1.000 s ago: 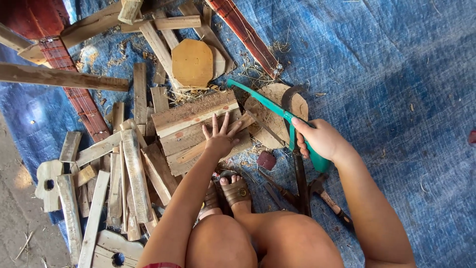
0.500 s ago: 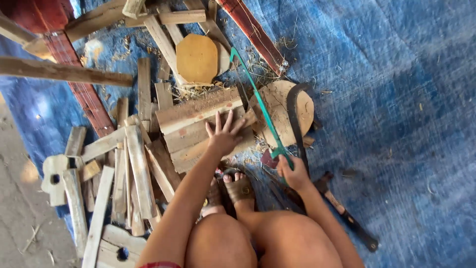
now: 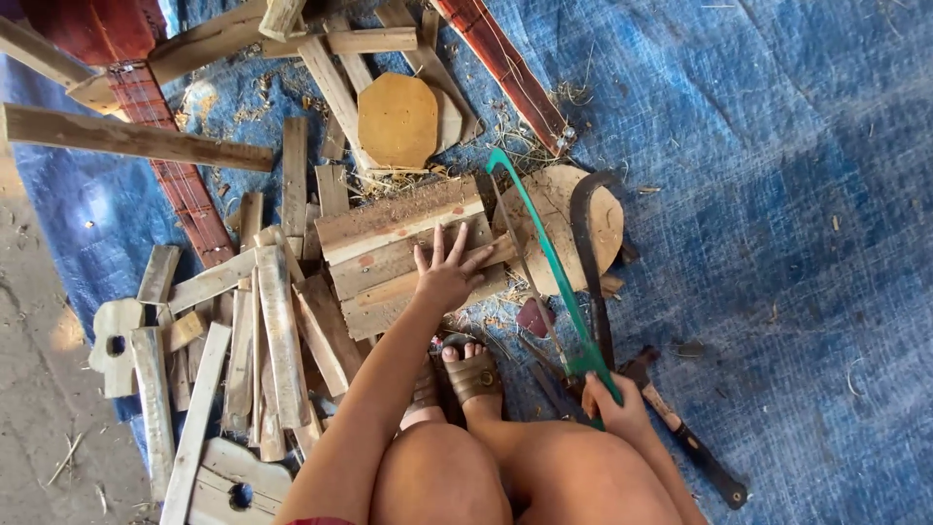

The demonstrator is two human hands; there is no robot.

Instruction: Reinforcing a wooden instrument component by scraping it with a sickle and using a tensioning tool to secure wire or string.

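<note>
Wooden planks [image 3: 403,248] lie under my flat, open left hand [image 3: 447,275]; my right hand [image 3: 614,408] grips the green bow saw [image 3: 544,258], blade across an uncut plank end.

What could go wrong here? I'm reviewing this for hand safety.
The left hand lies spread on the stacked planks, fingertips close to the green saw held by the right hand; a slip might cut them. The sandalled foot sits near the blade's path too.

Saw [image 3: 544,262] lies right of planks [image 3: 403,248], on tarp [image 3: 777,194].
</note>
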